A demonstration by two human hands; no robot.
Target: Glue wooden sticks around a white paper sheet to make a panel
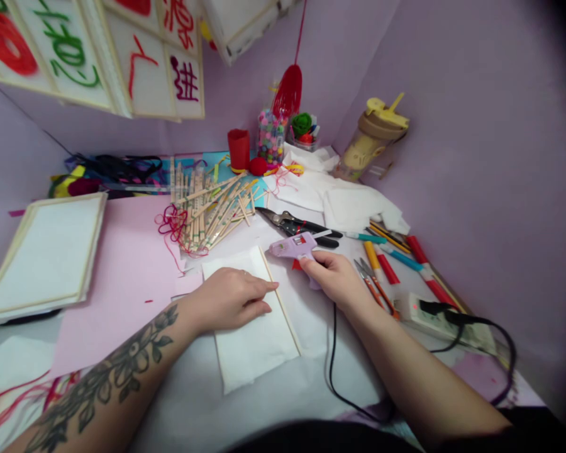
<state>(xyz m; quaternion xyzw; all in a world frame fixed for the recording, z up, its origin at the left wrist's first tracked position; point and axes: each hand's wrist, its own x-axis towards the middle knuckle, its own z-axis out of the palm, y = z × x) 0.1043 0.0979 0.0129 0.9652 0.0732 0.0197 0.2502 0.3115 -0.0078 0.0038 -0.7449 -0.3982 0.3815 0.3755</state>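
My right hand (332, 274) is wrapped round the handle of a lilac hot glue gun (290, 245), its nozzle pointing left and a glue stick jutting from its back. Below it a black cord runs down over the table. My left hand (240, 296) lies palm down on a white paper panel (259, 358), fingers stretched out to the right. One fingertip touches the thin wooden stick (285, 314) that lies along the panel's right edge. The nozzle is just right of the stick's upper end, apart from my left fingers.
Pruning shears (297, 225) and a heap of wooden sticks (212, 211) lie behind. Scissors (376, 286), markers (389, 269) and a power strip (446, 324) are on the right. A framed panel (42, 251) rests at left; a lettered lantern (136, 69) hangs above.
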